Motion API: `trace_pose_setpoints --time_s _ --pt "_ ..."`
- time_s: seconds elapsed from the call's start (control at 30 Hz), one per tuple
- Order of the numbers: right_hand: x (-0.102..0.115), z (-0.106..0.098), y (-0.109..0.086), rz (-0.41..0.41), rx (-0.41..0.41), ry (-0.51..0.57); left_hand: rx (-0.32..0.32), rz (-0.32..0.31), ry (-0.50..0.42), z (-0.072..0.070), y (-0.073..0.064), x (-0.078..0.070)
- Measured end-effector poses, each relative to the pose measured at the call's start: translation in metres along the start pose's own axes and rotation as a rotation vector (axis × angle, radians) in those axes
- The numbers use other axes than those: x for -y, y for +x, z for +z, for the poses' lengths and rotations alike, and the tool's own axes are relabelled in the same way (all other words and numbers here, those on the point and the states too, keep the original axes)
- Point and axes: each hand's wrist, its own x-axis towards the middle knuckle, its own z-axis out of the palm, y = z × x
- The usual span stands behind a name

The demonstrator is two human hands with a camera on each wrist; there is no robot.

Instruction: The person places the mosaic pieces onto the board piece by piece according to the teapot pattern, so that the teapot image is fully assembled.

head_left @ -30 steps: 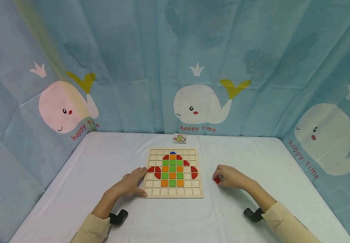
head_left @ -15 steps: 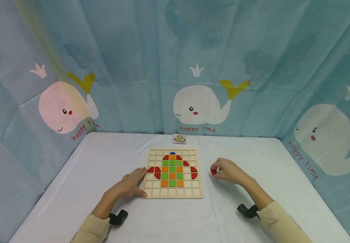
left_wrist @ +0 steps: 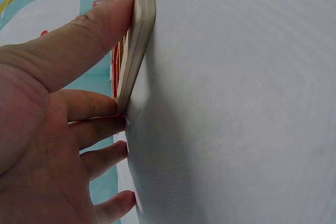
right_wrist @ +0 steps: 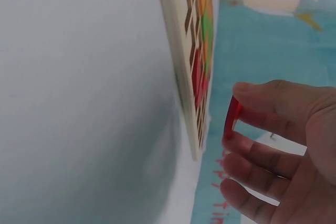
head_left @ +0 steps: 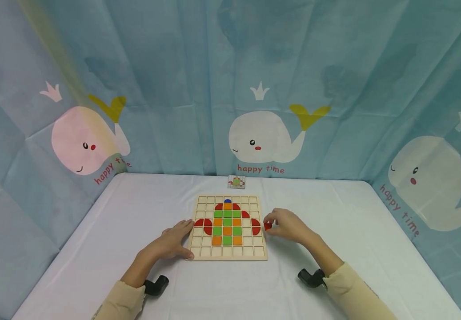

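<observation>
A wooden grid board (head_left: pixel 230 252) lies flat on the table, with green, orange, red and blue pieces set in several of its cells. My left hand (head_left: pixel 173 241) rests at the board's left edge; in the left wrist view the thumb (left_wrist: pixel 89 38) lies on the rim and the fingers are extended along the side. Just off the board's right edge, my right hand (head_left: pixel 290 225) pinches a small red piece (right_wrist: pixel 231 116) between thumb and fingertip, apart from the board. The red piece's full outline is partly covered by the fingers.
A small pattern card (head_left: pixel 236 182) showing a similar coloured design lies behind the board. White cloth covers the table (head_left: pixel 230 293). A blue curtain (head_left: pixel 166 89) printed with whales hangs around the back and sides. Black wrist mounts (head_left: pixel 156 286) sit on both arms.
My right hand has lifted the red piece from the table and carried it left to beside the board's right edge. The left hand and the board have stayed in place.
</observation>
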Motion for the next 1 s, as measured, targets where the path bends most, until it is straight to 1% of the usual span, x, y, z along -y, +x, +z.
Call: trace_pose_setpoints --time_s 0.23,0.37,0.53,0.7,1.0 --pt "0.020 0.010 0.005 -0.007 0.008 -0.056 -0.005 0.008 0.007 0.000 -0.001 0.000" --pt "0.027 0.016 0.008 -0.031 0.021 -0.059 -0.006 0.004 0.005 0.000 -0.001 0.000" --pt "0.033 0.024 0.010 -0.073 0.045 -0.049 -0.007 0.000 0.005 0.000 -0.001 -0.001" --pt "0.041 0.029 0.012 -0.106 0.062 -0.072 -0.005 0.001 0.004 0.000 -0.001 0.000" --pt "0.048 0.035 0.014 -0.122 0.077 -0.118 0.004 0.009 -0.006 -0.001 -0.001 0.002"
